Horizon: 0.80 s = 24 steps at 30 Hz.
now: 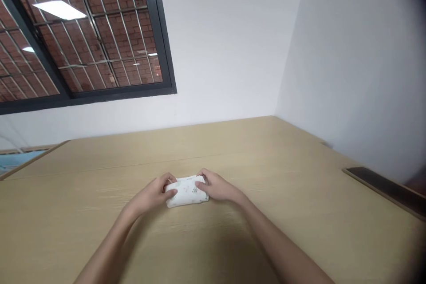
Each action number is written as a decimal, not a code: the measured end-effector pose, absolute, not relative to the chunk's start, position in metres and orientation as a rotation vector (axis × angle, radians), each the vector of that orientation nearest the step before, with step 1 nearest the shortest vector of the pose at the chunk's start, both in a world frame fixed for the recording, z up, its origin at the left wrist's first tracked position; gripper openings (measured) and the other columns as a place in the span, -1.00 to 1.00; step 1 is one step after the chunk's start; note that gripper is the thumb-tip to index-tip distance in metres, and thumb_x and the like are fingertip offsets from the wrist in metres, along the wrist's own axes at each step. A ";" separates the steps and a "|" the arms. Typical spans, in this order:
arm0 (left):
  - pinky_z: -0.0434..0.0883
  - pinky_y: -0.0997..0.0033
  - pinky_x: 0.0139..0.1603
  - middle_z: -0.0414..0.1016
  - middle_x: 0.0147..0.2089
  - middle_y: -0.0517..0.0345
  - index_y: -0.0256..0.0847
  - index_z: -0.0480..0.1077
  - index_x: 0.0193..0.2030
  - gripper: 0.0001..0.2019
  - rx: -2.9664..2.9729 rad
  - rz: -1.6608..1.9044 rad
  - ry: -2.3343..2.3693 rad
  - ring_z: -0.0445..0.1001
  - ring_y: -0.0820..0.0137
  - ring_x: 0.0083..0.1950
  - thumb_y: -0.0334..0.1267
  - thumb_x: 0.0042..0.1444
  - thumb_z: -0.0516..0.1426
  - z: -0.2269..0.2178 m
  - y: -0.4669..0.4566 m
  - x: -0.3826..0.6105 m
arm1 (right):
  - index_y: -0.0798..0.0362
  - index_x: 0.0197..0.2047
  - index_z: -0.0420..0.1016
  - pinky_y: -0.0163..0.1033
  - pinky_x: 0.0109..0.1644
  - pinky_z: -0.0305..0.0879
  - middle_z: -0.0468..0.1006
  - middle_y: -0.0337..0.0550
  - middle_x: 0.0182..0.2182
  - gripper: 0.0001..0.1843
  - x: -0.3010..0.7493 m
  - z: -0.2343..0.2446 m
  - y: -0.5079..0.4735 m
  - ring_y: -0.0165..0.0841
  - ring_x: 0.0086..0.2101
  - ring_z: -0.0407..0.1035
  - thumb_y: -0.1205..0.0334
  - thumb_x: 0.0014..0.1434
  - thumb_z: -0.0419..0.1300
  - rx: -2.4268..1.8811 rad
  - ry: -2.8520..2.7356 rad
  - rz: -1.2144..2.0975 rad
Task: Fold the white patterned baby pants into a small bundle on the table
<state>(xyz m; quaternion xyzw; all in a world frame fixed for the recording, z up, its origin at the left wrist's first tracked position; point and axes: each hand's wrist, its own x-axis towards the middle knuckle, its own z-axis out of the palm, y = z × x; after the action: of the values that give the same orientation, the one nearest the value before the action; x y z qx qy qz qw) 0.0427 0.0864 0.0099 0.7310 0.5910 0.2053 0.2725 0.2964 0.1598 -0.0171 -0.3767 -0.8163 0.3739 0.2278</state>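
A small white folded cloth [187, 191] with a faint printed pattern is held near the middle of the wooden table. My left hand [156, 193] grips its left end, thumb on top and fingers curled over the far left corner. At the right end, my right hand [215, 185] pinches it the same way, with the thumb pressed on the upper face. The undersides of the fingers are hidden, and I cannot tell whether the cloth rests on the table or is slightly raised.
The broad wooden tabletop [286, 186] reaches a white wall [226, 44] at the back. A barred window [109, 31] with a dark frame is at upper left. Along the right edge lies a dark recess [386, 191]; something light blue [20, 159] shows beyond the left edge.
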 end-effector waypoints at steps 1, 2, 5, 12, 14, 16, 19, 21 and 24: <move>0.31 0.38 -0.23 0.50 -0.19 0.16 -0.14 0.34 -0.07 -0.76 1.987 0.556 1.609 0.44 0.32 -0.21 -0.10 0.19 0.09 0.009 0.094 0.042 | 0.05 -0.09 0.39 -0.21 -0.19 0.29 0.55 -0.07 -0.17 -0.77 0.293 -0.022 0.161 -0.25 -0.21 0.43 0.08 0.33 0.07 -1.049 -2.193 1.002; 0.30 0.37 -0.23 0.51 -0.20 0.15 -0.14 0.34 -0.09 -0.78 2.000 0.558 1.632 0.45 0.32 -0.21 -0.13 0.18 0.08 0.007 0.101 0.042 | 0.04 -0.09 0.38 -0.21 -0.16 0.29 0.54 -0.07 -0.15 -0.78 0.289 -0.027 0.161 -0.25 -0.18 0.42 0.11 0.35 0.03 -1.053 -2.139 0.964; 0.30 0.35 -0.22 0.52 -0.18 0.12 -0.14 0.34 -0.09 -0.81 2.025 0.562 1.702 0.46 0.30 -0.20 -0.17 0.20 0.04 -0.004 0.116 0.044 | 0.05 -0.07 0.36 -0.18 -0.03 0.28 0.52 -0.03 -0.09 -0.83 0.277 -0.044 0.165 -0.24 -0.08 0.41 0.22 0.36 0.00 -1.090 -2.017 0.817; 0.35 0.26 0.02 0.51 -0.04 -0.02 -0.18 0.35 -0.07 -0.81 2.160 0.611 1.816 0.45 0.24 0.01 -0.30 0.24 -0.02 -0.036 0.123 0.056 | 0.08 -0.05 0.36 -0.14 0.05 0.29 0.52 0.02 -0.10 -0.83 0.265 -0.069 0.172 -0.20 -0.04 0.40 0.33 0.29 0.07 -1.235 -1.973 0.621; 0.29 0.09 0.18 0.44 0.06 -0.14 -0.25 0.33 0.02 -0.74 2.222 0.669 1.868 0.38 0.14 0.14 -0.33 0.26 -0.06 -0.042 0.120 0.062 | 0.09 0.00 0.37 -0.08 0.11 0.28 0.50 0.06 -0.05 -0.79 0.265 -0.062 0.165 -0.17 0.00 0.37 0.29 0.33 0.03 -1.215 -1.986 0.467; 0.18 -0.05 0.30 0.33 0.20 -0.26 -0.37 0.25 0.19 -0.62 2.269 0.726 1.910 0.27 0.07 0.27 -0.32 0.31 -0.13 -0.050 0.114 0.072 | 0.11 0.07 0.37 0.01 0.19 0.23 0.48 0.11 0.02 -0.70 0.263 -0.052 0.155 -0.13 0.07 0.33 0.22 0.40 -0.05 -1.149 -2.012 0.298; 0.07 -0.08 0.41 0.12 0.41 -0.33 -0.45 0.06 0.37 -0.49 2.381 0.737 1.866 0.07 0.04 0.44 -0.25 0.35 -0.16 -0.064 0.104 0.091 | 0.09 0.22 0.32 0.05 0.30 0.14 0.43 0.10 0.16 -0.57 0.257 -0.039 0.138 -0.14 0.19 0.26 0.14 0.46 -0.16 -0.981 -2.134 0.218; 0.04 -0.12 0.44 -0.03 0.50 -0.26 -0.36 -0.05 0.45 -0.41 2.488 0.687 1.817 -0.09 0.01 0.51 -0.24 0.31 -0.09 -0.075 0.097 0.102 | 0.06 0.32 0.25 0.02 0.35 0.08 0.35 0.03 0.27 -0.52 0.253 -0.038 0.130 -0.18 0.27 0.17 0.13 0.47 -0.19 -0.867 -2.271 0.246; 0.02 -0.19 0.45 -0.14 0.54 -0.18 -0.23 -0.13 0.49 -0.27 2.561 0.579 1.858 -0.21 -0.05 0.54 -0.26 0.21 0.00 -0.088 0.091 0.111 | 0.07 0.42 0.12 0.05 0.40 0.00 0.21 -0.01 0.37 -0.46 0.251 -0.046 0.128 -0.19 0.36 0.03 0.10 0.47 -0.20 -0.811 -2.456 0.274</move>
<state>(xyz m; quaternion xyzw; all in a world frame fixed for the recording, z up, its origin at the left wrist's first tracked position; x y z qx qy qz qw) 0.1106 0.0907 -0.0879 0.7957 0.5771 0.1800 -0.0373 0.2505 0.1275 -0.0462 -0.3004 -0.9099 0.1017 0.2672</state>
